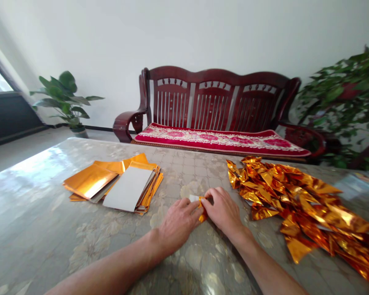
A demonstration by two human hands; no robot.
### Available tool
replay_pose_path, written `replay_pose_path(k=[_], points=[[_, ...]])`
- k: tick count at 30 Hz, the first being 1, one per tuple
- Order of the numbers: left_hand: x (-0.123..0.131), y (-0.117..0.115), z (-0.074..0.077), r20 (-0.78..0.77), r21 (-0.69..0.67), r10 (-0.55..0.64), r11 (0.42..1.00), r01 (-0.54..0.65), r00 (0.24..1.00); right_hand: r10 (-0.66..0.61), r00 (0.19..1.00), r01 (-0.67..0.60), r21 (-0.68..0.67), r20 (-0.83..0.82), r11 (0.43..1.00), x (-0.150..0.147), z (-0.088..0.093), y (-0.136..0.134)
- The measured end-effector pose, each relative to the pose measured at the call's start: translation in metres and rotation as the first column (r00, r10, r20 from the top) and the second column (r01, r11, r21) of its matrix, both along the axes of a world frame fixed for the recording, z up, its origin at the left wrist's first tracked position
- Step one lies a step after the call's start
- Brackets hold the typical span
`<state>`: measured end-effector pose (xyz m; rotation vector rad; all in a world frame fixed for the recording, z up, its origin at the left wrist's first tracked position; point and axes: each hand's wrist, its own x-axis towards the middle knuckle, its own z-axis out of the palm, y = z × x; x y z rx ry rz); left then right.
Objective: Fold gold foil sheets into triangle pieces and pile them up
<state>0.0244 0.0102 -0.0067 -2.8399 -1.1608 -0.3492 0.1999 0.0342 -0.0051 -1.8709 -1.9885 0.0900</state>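
Observation:
Both hands meet on a small folded piece of gold foil paper (201, 208) lying on the patterned table (33, 221). My left hand (177, 223) pinches its left side and my right hand (223, 211) presses down on its right side. Most of the piece is hidden under the fingers; a white corner and an orange edge show between them. To the left lies a stack of flat gold sheets (117, 184), the top one white side up. On the right spreads a pile of folded gold foil pieces (298, 200).
A dark wooden bench (215, 102) with a red floral cushion stands behind the table. A potted plant (66, 98) stands at the back left and a leafy plant (347, 98) at the right. A window is at the far left.

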Motion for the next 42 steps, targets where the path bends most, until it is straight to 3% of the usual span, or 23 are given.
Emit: replay_pose_path(k=[14, 24, 31, 42], points=[[0.001, -0.008, 0.002, -0.029, -0.003, 0.081, 0.997, -0.081, 0.996, -0.038, 0.99, 0.005, -0.242, -0.134, 0.97, -0.003, 0.017, -0.001], [-0.001, -0.007, 0.003, -0.03, 0.012, 0.106, 0.994, -0.105, 0.994, -0.043, 0.991, 0.026, -0.136, -0.127, 0.99, -0.011, 0.008, -0.009], [-0.002, -0.005, 0.002, -0.004, 0.003, 0.117, 0.993, -0.117, 0.993, 0.077, 0.992, -0.078, -0.01, -0.104, 0.997, -0.008, 0.0, -0.015], [-0.002, -0.003, 0.005, 0.001, -0.002, 0.122, 0.993, -0.122, 0.993, 0.215, 0.973, -0.224, 0.114, 0.084, 0.968, -0.007, -0.002, -0.022]])
